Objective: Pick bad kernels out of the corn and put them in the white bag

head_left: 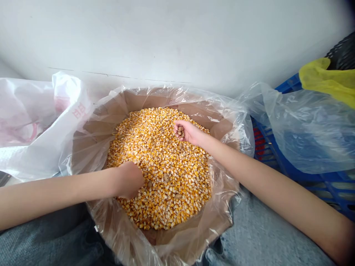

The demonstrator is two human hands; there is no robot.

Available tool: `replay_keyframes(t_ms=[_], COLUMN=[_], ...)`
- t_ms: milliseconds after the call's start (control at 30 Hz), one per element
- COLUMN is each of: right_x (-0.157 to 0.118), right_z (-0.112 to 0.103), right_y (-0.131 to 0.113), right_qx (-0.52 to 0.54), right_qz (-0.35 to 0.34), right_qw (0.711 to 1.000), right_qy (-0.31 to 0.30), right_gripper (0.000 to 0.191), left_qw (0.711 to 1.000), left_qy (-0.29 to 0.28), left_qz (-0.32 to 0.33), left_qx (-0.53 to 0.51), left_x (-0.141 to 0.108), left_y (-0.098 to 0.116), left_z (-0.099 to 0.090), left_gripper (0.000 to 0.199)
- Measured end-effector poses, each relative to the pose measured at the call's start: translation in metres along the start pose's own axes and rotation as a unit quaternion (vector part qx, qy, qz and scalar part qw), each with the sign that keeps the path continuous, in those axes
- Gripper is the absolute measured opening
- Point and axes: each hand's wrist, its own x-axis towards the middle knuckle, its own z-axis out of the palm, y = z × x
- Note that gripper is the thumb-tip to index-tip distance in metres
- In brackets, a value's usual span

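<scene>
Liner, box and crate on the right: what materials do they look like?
The liner looks like thin polyethylene film: clear, glossy, crinkled. The box wall seems to be plain brown cardboard, matte, though seen through film. The blue crate looks like rigid moulded plastic, given its even colour and lattice openings.

Right hand (188, 133), dark kernels (180, 131) (over corn (166, 173))
</scene>
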Motion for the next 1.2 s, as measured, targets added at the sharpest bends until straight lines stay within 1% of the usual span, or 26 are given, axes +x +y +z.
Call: replay_keyframes(t_ms=[33, 67, 100, 133, 167, 200, 233, 267, 300, 333, 367, 400, 433, 467, 500, 533, 600, 633, 700, 767, 867, 933, 967, 1100, 1200], right_x=[0.001, 0.002, 0.003, 0.003, 0.003, 0.002, 0.001, 0.000, -0.002, -0.003, -0.004, -0.005, -0.006, -0.006, -0.006, -0.005, -0.002, -0.001, 0.002, 0.003, 0.003, 0.001, 0.001, -0.002, -0.004], right_z=[-0.001, -0.002, -0.003, -0.003, -0.004, -0.004, -0.005, -0.004, -0.004, -0.004, -0.003, -0.003, -0.003, -0.003, -0.003, -0.004, -0.006, -0.007, -0.008, -0.007, -0.005, -0.003, -0.002, 0.001, 0.002], right_y=[0.001, 0.002, 0.003, 0.004, 0.005, 0.006, 0.007, 0.007, 0.008, 0.009, 0.009, 0.010, 0.010, 0.011, 0.012, 0.013, 0.016, 0.017, 0.019, 0.020, 0.019, 0.018, 0.017, 0.013, 0.010], right_qx=[-0.005, -0.015, -0.033, -0.059, -0.097, -0.149, -0.215, -0.291, -0.371, -0.450, -0.521, -0.579, -0.624, -0.657, -0.679, -0.693, -0.704, -0.706, -0.706, -0.703, -0.700, -0.699, -0.698, -0.699, -0.692], right_qz=[0.001, 0.000, -0.004, -0.013, -0.024, -0.036, -0.044, -0.049, -0.050, -0.047, -0.042, -0.031, -0.018, 0.000, 0.020, 0.041, 0.069, 0.072, 0.074, 0.076, 0.076, 0.070, 0.070, 0.087, 0.089], right_qw=[1.000, 1.000, 0.999, 0.997, 0.994, 0.986, 0.972, 0.951, 0.920, 0.882, 0.840, 0.800, 0.765, 0.738, 0.719, 0.707, 0.699, 0.699, 0.703, 0.707, 0.710, 0.712, 0.712, 0.709, 0.714], right_qy=[0.012, 0.024, 0.032, 0.039, 0.048, 0.062, 0.079, 0.096, 0.114, 0.131, 0.143, 0.152, 0.157, 0.157, 0.150, 0.138, 0.104, 0.085, 0.044, 0.011, -0.004, -0.007, -0.011, -0.032, -0.054], right_gripper=[0.025, 0.028, 0.032, 0.037, 0.041, 0.044, 0.046, 0.046, 0.044, 0.042, 0.038, 0.033, 0.029, 0.027, 0.026, 0.028, 0.032, 0.032, 0.029, 0.028, 0.027, 0.025, 0.025, 0.027, 0.028], left_qw=[1.000, 0.997, 0.988, 0.969, 0.937, 0.897, 0.854, 0.814, 0.782, 0.764, 0.764, 0.779, 0.804, 0.833, 0.861, 0.889, 0.935, 0.951, 0.966, 0.968, 0.970, 0.971, 0.970, 0.952, 0.946], left_qy=[-0.011, -0.021, -0.029, -0.032, -0.037, -0.043, -0.044, -0.037, -0.024, -0.008, 0.008, 0.021, 0.035, 0.051, 0.069, 0.089, 0.133, 0.148, 0.153, 0.139, 0.109, 0.101, 0.108, 0.166, 0.168], left_qz=[0.012, 0.035, 0.067, 0.103, 0.132, 0.150, 0.155, 0.152, 0.144, 0.132, 0.118, 0.104, 0.091, 0.084, 0.087, 0.097, 0.127, 0.144, 0.178, 0.207, 0.216, 0.215, 0.218, 0.253, 0.268], left_qx=[-0.017, -0.062, -0.133, -0.225, -0.321, -0.413, -0.494, -0.559, -0.606, -0.632, -0.635, -0.618, -0.586, -0.545, -0.496, -0.439, -0.304, -0.231, -0.107, -0.033, -0.003, 0.001, 0.007, 0.047, 0.068], left_x=[-0.002, -0.003, -0.004, -0.004, -0.003, -0.002, 0.000, 0.002, 0.004, 0.006, 0.007, 0.009, 0.010, 0.010, 0.011, 0.010, 0.009, 0.009, 0.008, 0.009, 0.011, 0.014, 0.015, 0.019, 0.021], left_y=[-0.003, -0.007, -0.012, -0.017, -0.023, -0.028, -0.033, -0.037, -0.040, -0.042, -0.042, -0.041, -0.040, -0.038, -0.035, -0.032, -0.027, -0.024, -0.021, -0.018, -0.017, -0.018, -0.020, -0.024, -0.025], left_z=[-0.009, -0.018, -0.026, -0.032, -0.035, -0.037, -0.037, -0.035, -0.033, -0.030, -0.028, -0.026, -0.025, -0.025, -0.025, -0.025, -0.025, -0.024, -0.020, -0.014, -0.005, 0.000, 0.002, 0.009, 0.010], left_gripper=[0.014, 0.015, 0.017, 0.019, 0.019, 0.018, 0.016, 0.012, 0.011, 0.017, 0.026, 0.033, 0.038, 0.041, 0.041, 0.039, 0.032, 0.029, 0.026, 0.024, 0.022, 0.022, 0.022, 0.021, 0.020])
